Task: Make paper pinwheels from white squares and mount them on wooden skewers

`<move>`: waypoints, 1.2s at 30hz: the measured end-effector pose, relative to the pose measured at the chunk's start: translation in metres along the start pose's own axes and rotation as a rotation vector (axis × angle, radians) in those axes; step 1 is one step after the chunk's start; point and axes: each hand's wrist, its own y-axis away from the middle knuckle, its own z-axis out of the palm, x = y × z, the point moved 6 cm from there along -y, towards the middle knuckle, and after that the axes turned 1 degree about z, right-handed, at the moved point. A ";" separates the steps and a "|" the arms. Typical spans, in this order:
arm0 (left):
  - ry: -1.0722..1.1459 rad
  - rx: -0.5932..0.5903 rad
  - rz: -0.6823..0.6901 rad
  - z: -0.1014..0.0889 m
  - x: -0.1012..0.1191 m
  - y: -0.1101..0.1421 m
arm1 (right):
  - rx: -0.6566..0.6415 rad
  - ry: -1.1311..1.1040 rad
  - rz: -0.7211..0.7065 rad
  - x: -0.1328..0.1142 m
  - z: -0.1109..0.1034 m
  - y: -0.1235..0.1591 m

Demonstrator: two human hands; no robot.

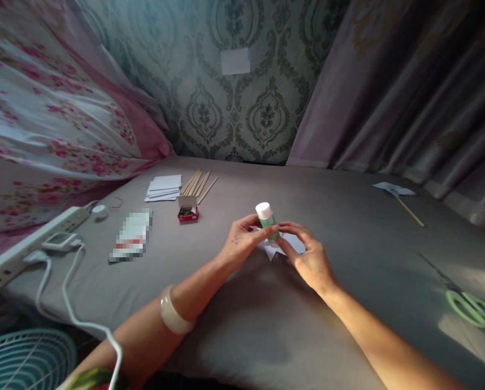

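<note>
A green glue stick (269, 221) with a white cap stands tilted between my two hands. My left hand (242, 235) is closed round its left side, thumb across the front of the tube. From the right, my right hand (309, 257) pinches the tube's lower end with thumb and fingertips. Under the hands lies a folded piece of white paper (271, 252) with a pointed corner, partly covered by the fingers.
On the left are stacked white papers (163, 187), wooden sticks (195, 183), a small red box (188, 213), a blurred packet (132, 234) and a power strip (65, 221) with cables. Rightward lie a paper pinwheel on a stick (394, 189) and green-handled scissors (465, 306).
</note>
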 end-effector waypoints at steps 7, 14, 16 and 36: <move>-0.146 0.231 0.099 -0.039 0.008 -0.014 | 0.119 0.079 0.074 0.024 -0.027 -0.004; -0.190 0.334 0.095 -0.062 0.013 -0.020 | 0.131 0.139 0.156 0.046 -0.043 -0.012; -0.193 0.362 0.096 -0.070 0.013 -0.022 | 0.079 0.188 0.097 0.043 -0.040 -0.012; -0.541 0.616 0.103 -0.141 0.010 -0.030 | -0.338 0.450 -0.179 0.016 -0.001 0.011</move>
